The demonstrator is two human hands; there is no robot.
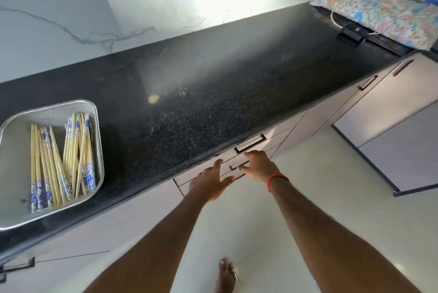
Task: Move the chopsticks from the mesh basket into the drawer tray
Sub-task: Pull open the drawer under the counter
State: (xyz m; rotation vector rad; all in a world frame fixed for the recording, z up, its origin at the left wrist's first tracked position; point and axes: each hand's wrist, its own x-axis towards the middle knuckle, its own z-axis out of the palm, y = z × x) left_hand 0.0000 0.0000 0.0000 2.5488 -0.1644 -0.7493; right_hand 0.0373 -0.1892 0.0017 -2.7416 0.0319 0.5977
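Note:
Several yellow chopsticks (59,159) with blue-and-white ends lie in two loose bundles inside a steel mesh basket (93,110) at the left of the black counter. Below the counter's front edge are shut pale drawers, each with a dark bar handle (251,144). My left hand (211,183) hovers with fingers spread in front of the second drawer, holding nothing. My right hand (259,165), a red thread on its wrist, reaches the second drawer's handle (233,167) with fingers apart; contact is unclear. No drawer tray shows.
The black granite counter (213,84) runs back to a marble wall. A floral cloth (384,11) covers a black appliance at the far right, with a black plug on a white cord beside it. More cabinet doors continue right. My bare foot (225,276) stands on the pale floor.

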